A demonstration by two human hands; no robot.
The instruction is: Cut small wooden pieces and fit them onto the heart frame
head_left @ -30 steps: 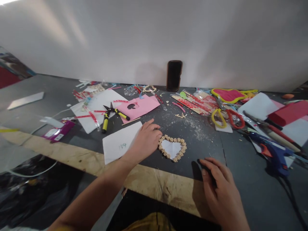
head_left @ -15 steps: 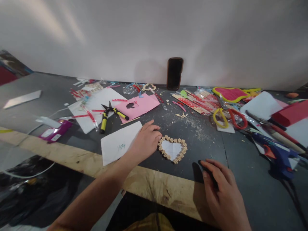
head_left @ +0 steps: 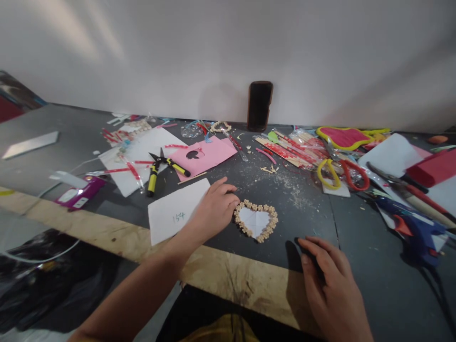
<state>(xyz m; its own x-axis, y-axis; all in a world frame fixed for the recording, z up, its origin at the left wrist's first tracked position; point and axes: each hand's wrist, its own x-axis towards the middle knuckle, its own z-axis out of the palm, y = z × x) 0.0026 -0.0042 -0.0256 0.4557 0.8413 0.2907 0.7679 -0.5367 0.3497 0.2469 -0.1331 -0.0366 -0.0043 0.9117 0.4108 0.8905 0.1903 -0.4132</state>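
Note:
In front of me lies a heart (head_left: 254, 221) with a border of small pale wooden pieces around folded white paper. My left hand (head_left: 215, 206) rests palm down on the table, its fingers loosely stretched and the fingertips at the heart's left edge. Under its wrist side is a white paper (head_left: 174, 216) with "154" written on it. To the heart's right, my right hand (head_left: 329, 280) is held over the table's near edge with a gap between thumb and forefinger. Nothing shows in that gap.
Pliers (head_left: 160, 168) lie on pink card (head_left: 203, 159) and white sheets. A phone (head_left: 259, 105) leans on the wall. Red-wrapped sticks (head_left: 290, 149), scissors (head_left: 342, 173) and a blue glue gun (head_left: 415, 230) lie to the right. A purple power strip (head_left: 80, 194) is at left.
Both hands and the heart stay in place. Only the view has shifted very slightly.

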